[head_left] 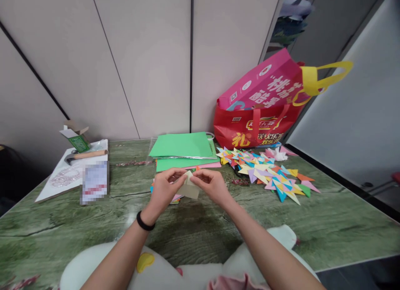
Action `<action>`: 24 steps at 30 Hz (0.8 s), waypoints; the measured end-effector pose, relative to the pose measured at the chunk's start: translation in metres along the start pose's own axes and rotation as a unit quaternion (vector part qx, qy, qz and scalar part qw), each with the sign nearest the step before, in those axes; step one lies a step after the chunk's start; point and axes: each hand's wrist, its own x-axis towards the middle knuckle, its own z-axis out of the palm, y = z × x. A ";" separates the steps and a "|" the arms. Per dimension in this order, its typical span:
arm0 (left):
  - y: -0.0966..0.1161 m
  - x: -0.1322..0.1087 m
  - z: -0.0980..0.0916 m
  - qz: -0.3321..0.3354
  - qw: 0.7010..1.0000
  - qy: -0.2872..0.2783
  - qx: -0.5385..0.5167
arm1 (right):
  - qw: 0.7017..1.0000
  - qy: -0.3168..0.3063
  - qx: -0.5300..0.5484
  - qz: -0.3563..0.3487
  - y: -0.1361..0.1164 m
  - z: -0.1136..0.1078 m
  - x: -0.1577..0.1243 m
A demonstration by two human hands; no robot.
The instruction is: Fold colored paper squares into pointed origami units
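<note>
Between my two hands is a small sheet of pale yellow paper [189,191], held up above the table and partly folded at its top edge. My left hand [167,188] pinches its upper left side with thumb and forefinger. From the other side, the thumb and forefinger of my right hand [211,185] grip the upper right part. A few coloured paper pieces [176,199] lie under and behind my left hand, mostly hidden by it. Beyond the hands rests a stack of green paper [183,145], some of it in a clear sleeve.
Many folded paper stars [271,173] spread over the right of the green table [340,227]. Behind them stand a red bag [234,125] and a pink box [259,83]. At left, a hammer [89,155] and a small green box [79,143] lie on a white board [59,173].
</note>
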 end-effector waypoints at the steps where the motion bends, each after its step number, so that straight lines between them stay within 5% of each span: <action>1: -0.001 -0.001 0.000 0.013 1.000 0.003 0.015 | 1.000 0.006 -0.013 -0.008 -0.001 0.000 -0.001; 8: -0.003 -0.006 0.006 0.135 0.981 0.044 0.130 | 0.975 0.086 -0.158 -0.130 -0.009 0.004 -0.009; 16: 0.005 -0.010 0.010 0.226 0.960 0.101 0.134 | 0.929 0.110 -0.246 -0.253 -0.013 0.012 -0.015; 20: 0.003 -0.011 0.010 0.242 0.955 0.101 0.140 | 0.929 0.113 -0.237 -0.262 -0.014 0.013 -0.017; 24: 0.004 -0.010 0.010 0.165 0.975 0.090 0.116 | 0.959 0.106 -0.185 -0.188 -0.016 0.012 -0.016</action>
